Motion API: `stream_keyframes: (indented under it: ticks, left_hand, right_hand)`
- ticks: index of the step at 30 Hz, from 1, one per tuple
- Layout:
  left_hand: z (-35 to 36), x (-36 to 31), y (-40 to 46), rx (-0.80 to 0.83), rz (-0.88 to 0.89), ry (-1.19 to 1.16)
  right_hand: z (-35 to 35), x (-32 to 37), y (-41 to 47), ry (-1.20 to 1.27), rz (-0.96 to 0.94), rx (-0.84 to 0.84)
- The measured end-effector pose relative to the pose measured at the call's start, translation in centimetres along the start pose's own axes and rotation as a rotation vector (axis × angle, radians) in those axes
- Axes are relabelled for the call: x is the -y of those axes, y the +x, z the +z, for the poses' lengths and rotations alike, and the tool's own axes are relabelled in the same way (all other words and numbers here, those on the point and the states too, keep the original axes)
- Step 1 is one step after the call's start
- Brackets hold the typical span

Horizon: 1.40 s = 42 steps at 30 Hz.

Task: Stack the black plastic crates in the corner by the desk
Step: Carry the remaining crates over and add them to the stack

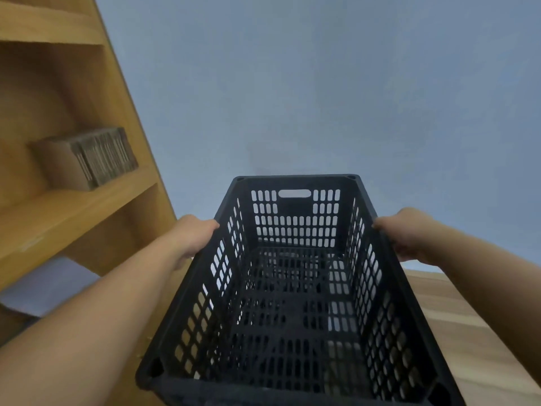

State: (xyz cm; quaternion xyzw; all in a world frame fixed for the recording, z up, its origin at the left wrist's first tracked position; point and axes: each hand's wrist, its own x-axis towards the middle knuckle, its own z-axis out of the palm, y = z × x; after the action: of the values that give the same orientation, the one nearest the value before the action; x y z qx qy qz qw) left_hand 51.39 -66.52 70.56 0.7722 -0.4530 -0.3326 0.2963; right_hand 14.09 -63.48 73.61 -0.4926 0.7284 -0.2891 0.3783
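While you carry the crate (295,288) with a hand on each long side, your left hand (194,237) and right hand (405,234) clamp the rim — fingers curled over the edges, hidden outside the walls. It is empty, held in the air, tilted away from you. No stack or other crate shows, so judge the job as mid-carry, with the placing left to do. At right a wooden bench (468,317) edge sits close under the crate; at left the shelf unit (87,206), holding a cardboard box (85,158), stands near your forearm. Ahead, the blue wall (322,98) — open room lies between.
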Motion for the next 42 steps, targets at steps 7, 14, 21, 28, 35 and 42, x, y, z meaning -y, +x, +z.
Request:
stream_keyframes:
  ticks: [7, 14, 21, 28, 35, 42]
  left_hand:
    - [-2.3, 0.6, 10.3, 0.136, 0.036, 0.042]
    - [-2.3, 1.2, 15.3, 0.155, 0.073, 0.094]
    - [-1.9, 2.5, 18.0, 0.168, 0.068, 0.140]
    - [-0.4, 2.0, 18.6, 0.194, 0.086, 0.127]
    - [0.7, 2.2, 19.0, 0.158, 0.159, 0.131]
    - [1.0, 2.6, 17.7, 0.046, 0.302, 0.339]
  right_hand:
    - [6.0, 3.2, 3.7, -0.009, 0.090, -0.107]
    - [9.5, 4.4, 6.5, -0.044, 0.121, -0.155]
    - [11.1, 4.6, 9.1, -0.065, 0.133, -0.137]
    - [10.9, 3.3, 10.8, -0.064, 0.182, -0.129]
    - [10.7, 2.2, 12.0, -0.029, 0.176, -0.135]
    - [11.0, 1.4, 12.0, -0.095, 0.151, -0.098]
